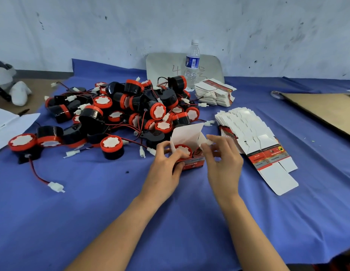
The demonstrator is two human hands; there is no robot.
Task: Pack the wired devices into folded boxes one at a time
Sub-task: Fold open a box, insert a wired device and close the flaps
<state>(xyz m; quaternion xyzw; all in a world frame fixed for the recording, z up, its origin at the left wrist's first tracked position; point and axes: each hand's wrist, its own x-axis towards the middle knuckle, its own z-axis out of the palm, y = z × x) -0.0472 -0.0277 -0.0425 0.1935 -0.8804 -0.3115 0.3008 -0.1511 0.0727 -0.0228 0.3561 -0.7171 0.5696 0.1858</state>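
Note:
A small red-and-white folded box (191, 163) stands on the blue cloth at the centre, its white lid flap (187, 134) raised. Inside it sits a black device with a red cap (183, 150), its red wire tucked beside it. My left hand (166, 167) grips the box's left side, with the thumb at the front wall. My right hand (223, 157) pinches the white side flap (204, 142) at the box's right edge. A big heap of black-and-red wired devices (119, 112) lies just behind and to the left.
Flat unfolded boxes lie fanned out (254, 141) to the right, with two more stacks (215, 92) behind. A water bottle (192, 65) stands at the back before a grey board. Brown cardboard (326, 110) lies at far right, white paper (8, 124) at far left.

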